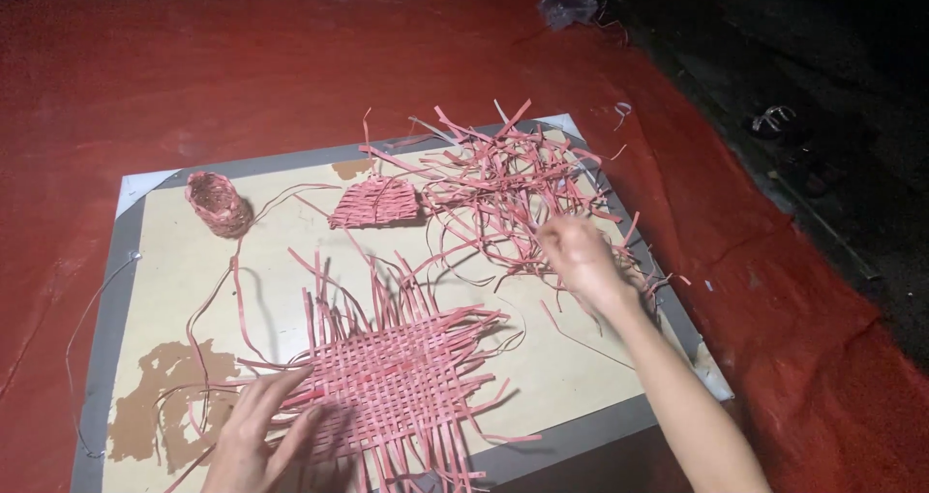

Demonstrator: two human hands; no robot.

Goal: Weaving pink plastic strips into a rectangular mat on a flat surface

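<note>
A flat woven mat of pink strips lies on a beige board, loose strip ends sticking out all round. My left hand rests flat on the mat's left edge, fingers spread. My right hand reaches into a tangled pile of loose pink strips at the board's far right; it is blurred, and whether its fingers pinch a strip I cannot tell.
A small pink woven cup stands at the board's far left. A half-round woven piece lies near the middle back. The board sits on a red floor covering. Sandals lie in the dark area at right.
</note>
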